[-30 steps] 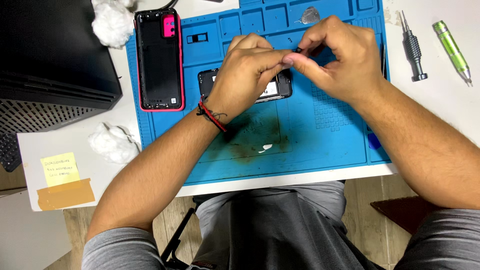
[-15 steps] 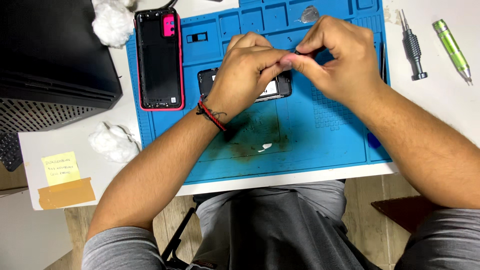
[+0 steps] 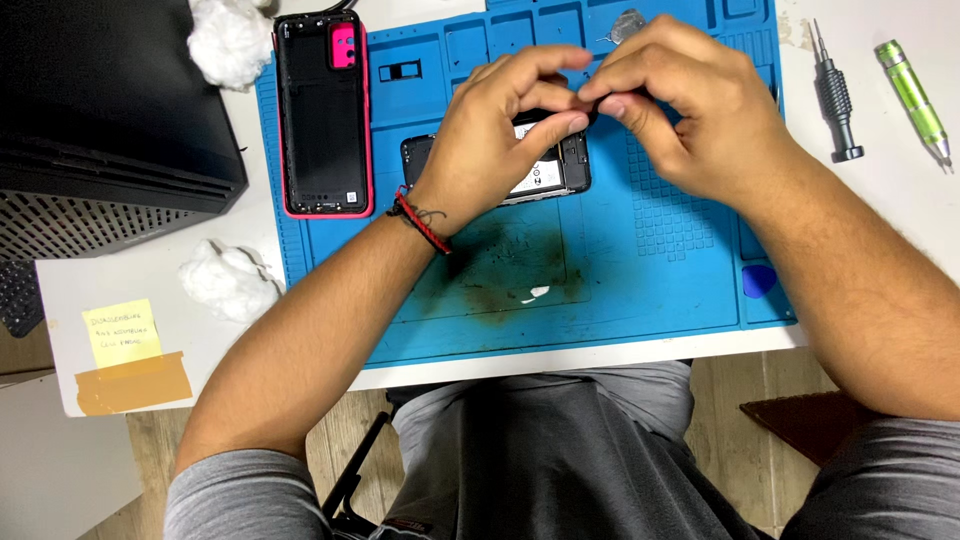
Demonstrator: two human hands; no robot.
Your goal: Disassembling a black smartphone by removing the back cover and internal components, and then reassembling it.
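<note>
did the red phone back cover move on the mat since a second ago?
No. The red phone back cover lies as before at the left edge of the blue mat, beside the black box; its slight frame shift matches the mat's, so the camera moved.

Both forearms are bare. Short grey sleeves cover the upper arms at the bottom corners of the view. The left hand [image 3: 500, 140] has a thin red and black cord bracelet [image 3: 420, 220] round the wrist, with a small dark tattoo mark just beside it. The right hand [image 3: 690, 110] wears nothing. The lap shows a light grey shirt hem over dark grey trousers.
</note>
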